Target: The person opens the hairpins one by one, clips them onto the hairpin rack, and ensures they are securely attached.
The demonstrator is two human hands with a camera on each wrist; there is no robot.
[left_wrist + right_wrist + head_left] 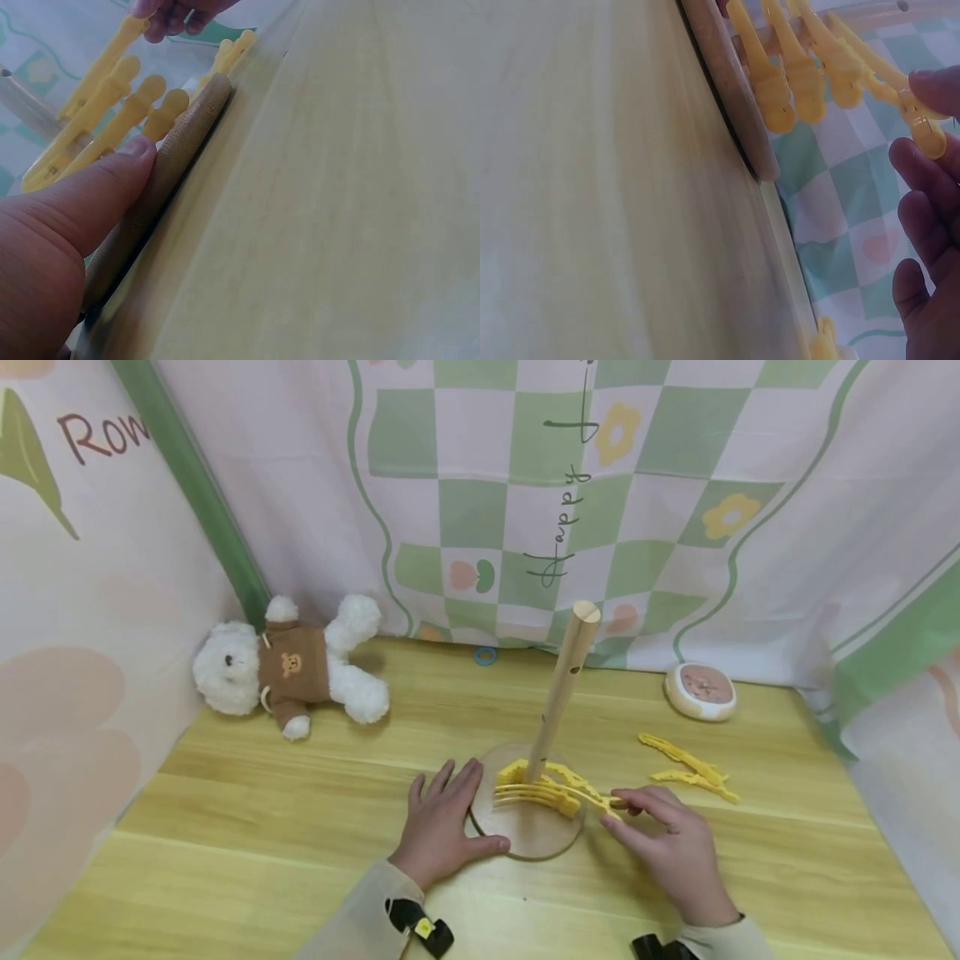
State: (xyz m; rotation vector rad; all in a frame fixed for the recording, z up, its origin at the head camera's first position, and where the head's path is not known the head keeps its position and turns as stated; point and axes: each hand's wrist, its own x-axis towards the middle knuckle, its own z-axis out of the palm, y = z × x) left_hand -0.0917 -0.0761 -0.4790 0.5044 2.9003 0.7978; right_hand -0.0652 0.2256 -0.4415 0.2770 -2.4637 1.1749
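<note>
A wooden post (pixel 562 693) rises from a round wooden base (pixel 536 845) on the table. Several yellow banana hair clips (pixel 553 800) sit stacked around the post's foot. My right hand (pixel 675 845) pinches the end of another yellow banana clip (pixel 600 799), which spreads around the post above the stack; in the right wrist view its knobbed end (pixel 928 139) shows between thumb and fingers. My left hand (pixel 444 828) rests with fingers spread at the base's left edge, its thumb (pixel 112 184) lying on the rim.
To the right lies a loose yellow clip (pixel 693 768), spread apart. Behind it stands a round white device with a pinkish top (pixel 703 689). A plush toy in a brown top (pixel 292 664) lies at the back left. A blue ring (pixel 485 656) is by the curtain (pixel 472 510).
</note>
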